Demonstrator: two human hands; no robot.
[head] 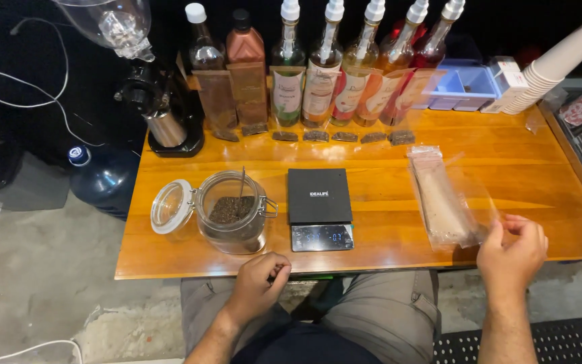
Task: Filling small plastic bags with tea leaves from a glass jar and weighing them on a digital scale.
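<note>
I sit at a wooden table (372,162). My left hand (262,276) rests curled at the table's front edge, just below an open glass clip-top jar (232,214) of dark grounds with a thin spoon handle standing in it. My right hand (510,255) pinches the corner of a clear plastic pouch from a stack of pouches (442,199) lying on the table's right side. A black digital scale (319,209) with a lit display sits between the jar and the pouches.
A row of syrup bottles (325,67) lines the table's back edge, with small dark packets in front. A coffee grinder (153,81) stands back left. Stacked paper cups (554,67) and a blue bin (469,87) are back right. A water jug (95,178) stands on the floor left.
</note>
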